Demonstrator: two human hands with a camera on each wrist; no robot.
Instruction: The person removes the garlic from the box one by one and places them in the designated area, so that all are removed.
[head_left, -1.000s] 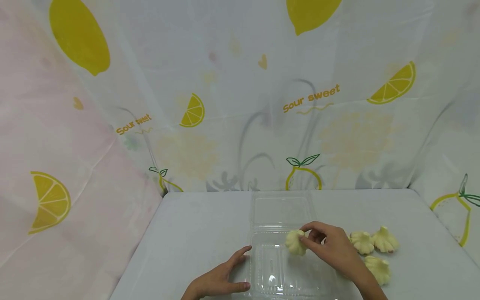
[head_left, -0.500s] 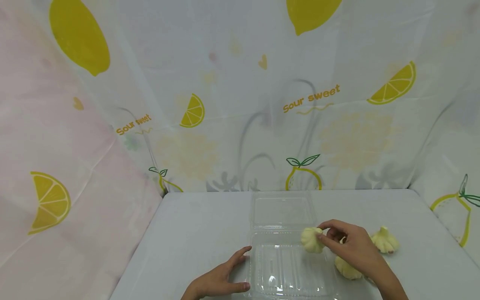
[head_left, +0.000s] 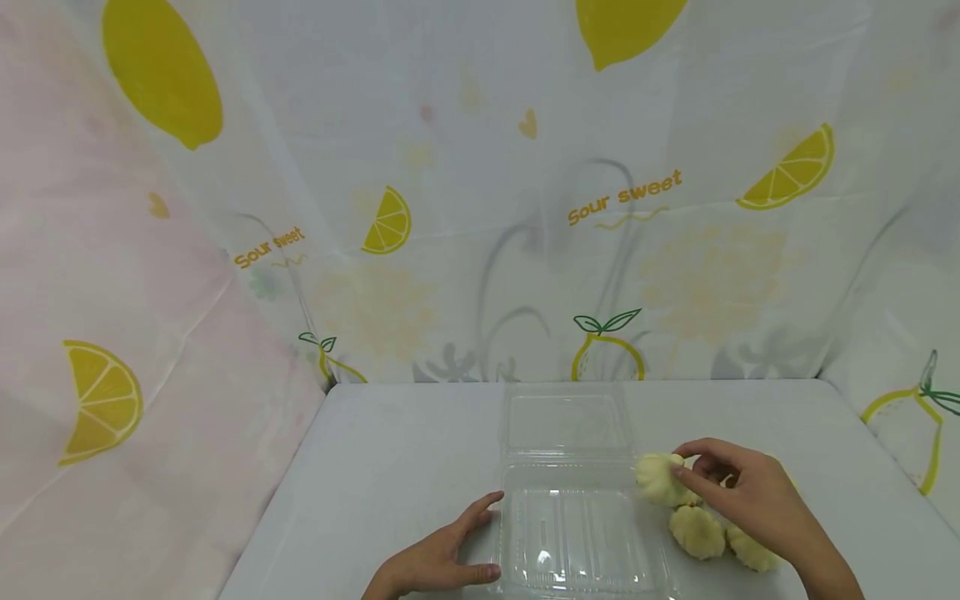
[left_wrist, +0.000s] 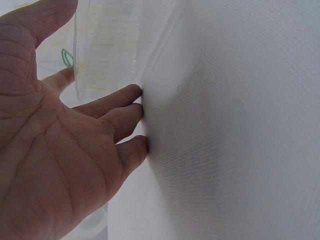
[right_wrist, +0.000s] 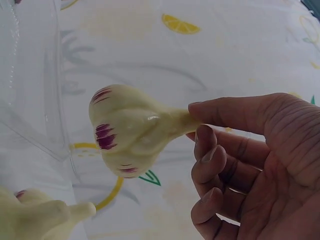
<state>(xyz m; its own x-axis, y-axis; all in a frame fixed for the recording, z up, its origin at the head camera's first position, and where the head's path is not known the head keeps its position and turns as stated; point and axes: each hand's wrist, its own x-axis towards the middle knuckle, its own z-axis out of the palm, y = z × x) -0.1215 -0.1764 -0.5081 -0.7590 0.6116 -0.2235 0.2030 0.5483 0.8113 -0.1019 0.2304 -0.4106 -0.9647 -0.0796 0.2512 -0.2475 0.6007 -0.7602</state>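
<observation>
My right hand [head_left: 750, 492] pinches a pale garlic bulb [head_left: 660, 479] by its stem, at the right edge of the clear plastic clamshell box [head_left: 506, 533]. Purple streaks mark the bulb's base in the right wrist view, where the thumb and fingertips of the right hand [right_wrist: 250, 150] close on the stem. My left hand [head_left: 442, 557] lies at the box's left side, thumb and index finger spread along the wall. In the left wrist view, the lower fingertips of the left hand [left_wrist: 65, 135] meet the white table surface. The box stands with its lid [head_left: 566, 423] folded back.
To the right of the box lie more garlic bulbs, among them a near one [head_left: 697, 532] and one beside it [head_left: 752, 550]; my right hand partly covers others. A lemon-print curtain [head_left: 465, 308] rises behind the white table [head_left: 397, 450].
My right hand has moved rightward with the garlic bulb, from above the box to its right edge, toward the other bulbs. The left hand has stayed in place.
</observation>
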